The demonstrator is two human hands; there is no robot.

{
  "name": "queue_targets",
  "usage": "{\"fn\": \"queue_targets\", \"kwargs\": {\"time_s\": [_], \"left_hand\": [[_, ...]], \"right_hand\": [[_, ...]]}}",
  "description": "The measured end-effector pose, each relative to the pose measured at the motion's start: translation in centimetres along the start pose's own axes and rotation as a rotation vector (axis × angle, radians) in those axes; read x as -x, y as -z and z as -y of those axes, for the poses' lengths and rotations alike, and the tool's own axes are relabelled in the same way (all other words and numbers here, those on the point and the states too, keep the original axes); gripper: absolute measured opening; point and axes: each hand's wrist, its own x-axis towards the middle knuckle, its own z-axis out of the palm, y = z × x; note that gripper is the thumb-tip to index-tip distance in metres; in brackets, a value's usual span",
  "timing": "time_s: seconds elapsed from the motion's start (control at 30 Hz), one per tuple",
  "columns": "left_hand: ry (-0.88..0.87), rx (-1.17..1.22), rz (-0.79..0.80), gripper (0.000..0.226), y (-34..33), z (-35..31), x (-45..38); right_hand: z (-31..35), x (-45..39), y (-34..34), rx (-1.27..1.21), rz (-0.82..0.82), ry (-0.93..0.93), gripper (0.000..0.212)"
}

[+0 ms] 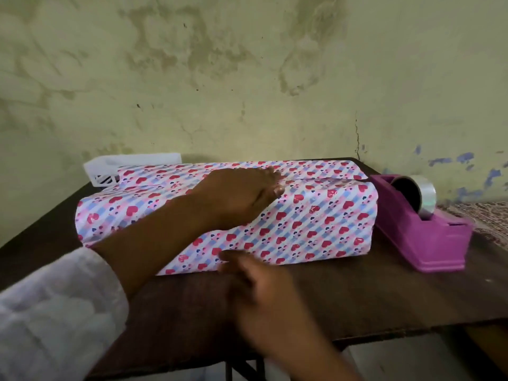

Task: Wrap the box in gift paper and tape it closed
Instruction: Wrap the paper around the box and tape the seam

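- The box [228, 213] sits mid-tabletop, nearer the far edge, already covered in heart-print paper [316, 226]; 2 paper edges meet in a seam along its top.
- The left hand [239, 199] lies flat on that seam, fingers straight and thumb spread, gripping nothing — it presses down, likely to keep the overlap from springing open until tape goes on.
- The right hand [264, 287] is blurred, near the tabletop's front edge and just before the box's near side. Its fingers look loosely curled and I see nothing in them, though a clear strip of tape would be hard to make out.
- The dispenser [420, 229] stands at the right edge, just beside the box's right end, with its roll [423, 199] loaded — placed where the free right hand can pull tape while the left holds the paper.
- A white tray [110, 169] sits at the far-left corner, behind the box.
- Judgement: the wrap round the box looks done; the seam's taping and the end folds seem not yet finished.
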Motion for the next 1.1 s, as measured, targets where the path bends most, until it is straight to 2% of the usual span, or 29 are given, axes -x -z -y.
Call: {"fn": "queue_targets", "kwargs": {"time_s": [0.07, 0.13, 0.17, 0.23, 0.3, 0.37, 0.43, 0.53, 0.77, 0.83, 0.9, 1.0, 1.03, 1.1], "left_hand": [[-0.014, -0.072, -0.059, 0.056, 0.1, -0.3, 0.1], [0.020, -0.101, -0.090, 0.056, -0.3, -0.4, 0.1], [0.050, -0.099, -0.101, 0.055, -0.5, -0.6, 0.1], [0.092, -0.086, -0.138, 0.053, -1.0, -1.2, 0.3], [0.131, -0.086, -0.190, 0.051, -1.7, -1.7, 0.4], [0.141, -0.112, -0.257, 0.050, -2.7, -1.6, 0.4], [0.130, -0.094, -0.326, 0.053, -3.1, -1.5, 0.6], [0.094, -0.071, -0.342, 0.063, -3.2, -0.9, 0.7], [0.076, -0.142, -0.295, 0.069, -3.0, -0.7, 0.5], [0.072, -0.146, -0.317, 0.068, -3.2, -0.7, 0.6], [0.069, -0.153, -0.327, 0.068, -3.3, -0.7, 0.7], [0.076, -0.132, -0.341, 0.066, -3.3, -0.8, 0.6], [0.077, -0.136, -0.342, 0.066, -3.3, -0.9, 0.6], [0.093, -0.140, -0.322, 0.068, -3.3, -0.9, 0.6]], "right_hand": [[0.4, -0.3, 2.8, -0.081, -0.186, 0.081, 0.025], [0.3, -1.8, 6.5, 0.100, -0.453, 0.139, 0.026], [-0.1, -2.3, 7.6, 0.217, -0.496, 0.171, 0.026], [-0.2, -3.8, 8.4, 0.507, -0.396, 0.167, 0.037], [-0.2, -5.9, 9.3, 0.760, -0.181, 0.118, 0.053], [-0.1, -7.2, 9.0, 0.834, -0.030, 0.042, 0.057], [-0.2, -7.8, 8.5, 0.837, 0.024, 0.006, 0.057], [-0.9, -7.8, 8.1, 0.853, -0.043, 0.037, 0.055], [-1.5, -7.7, 7.9, 0.871, -0.097, 0.072, 0.049], [-2.1, -7.1, 8.3, 0.776, -0.134, 0.137, 0.044], [-3.0, -5.5, 9.4, 0.460, -0.306, 0.154, 0.040], [-4.8, -2.5, 11.8, 0.111, -0.851, 0.099, 0.047], [-6.5, -1.3, 12.8, 0.046, -0.996, 0.033, 0.053], [-9.5, 0.7, 14.1, -0.005, -1.090, -0.226, 0.079]]}}
